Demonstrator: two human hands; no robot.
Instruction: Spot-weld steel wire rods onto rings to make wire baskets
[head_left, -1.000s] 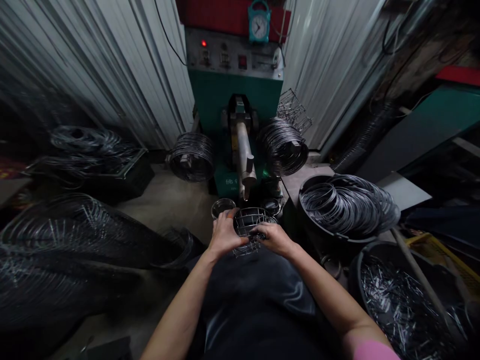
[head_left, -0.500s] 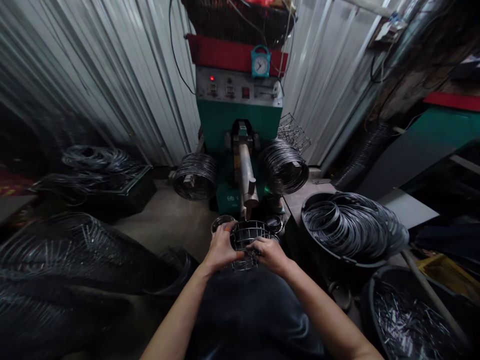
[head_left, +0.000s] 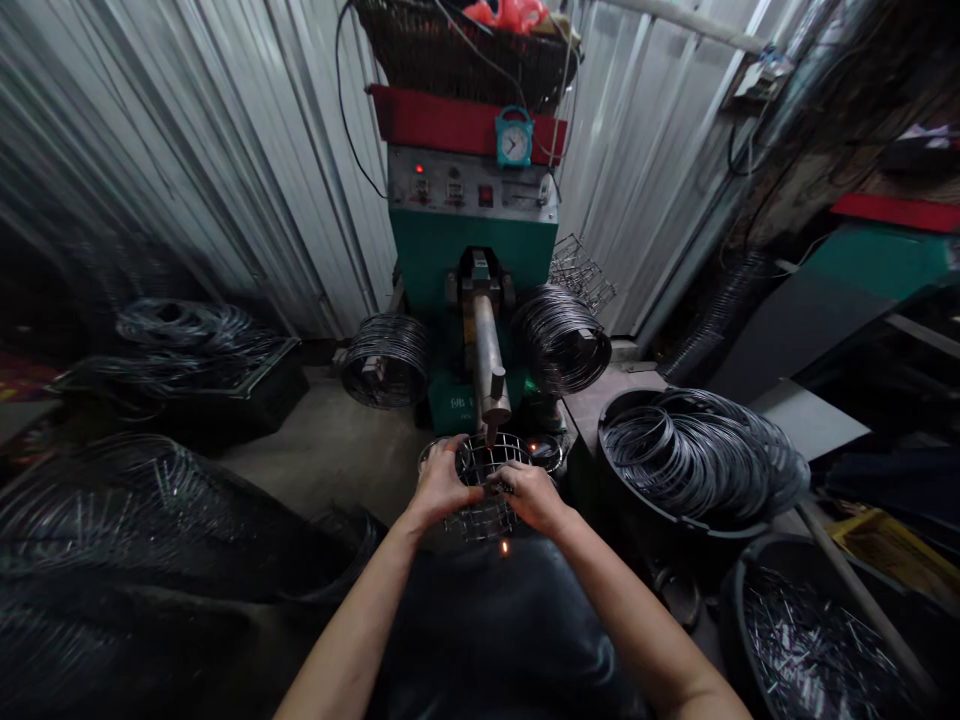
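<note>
A small round wire basket (head_left: 486,488) sits in front of me, just under the tip of a metal arm (head_left: 487,365) that sticks out of a green machine (head_left: 472,255). My left hand (head_left: 437,487) is closed on the basket's left side. My right hand (head_left: 531,493) is closed on its right rim. Small orange sparks (head_left: 504,547) glow below the basket and at its right. My dark apron (head_left: 499,630) lies beneath my forearms.
Wire coils (head_left: 388,358) hang on both sides of the machine. A black tub of wire rings (head_left: 694,462) stands at the right, another tub of short wire pieces (head_left: 814,640) nearer me. Stacked wire frames (head_left: 112,520) fill the left. Corrugated metal walls (head_left: 247,150) close in behind.
The basket has been lifted up against the tip of the machine's arm, and sparks now show around it. Both hands kept their grip. The view tilted upward.
</note>
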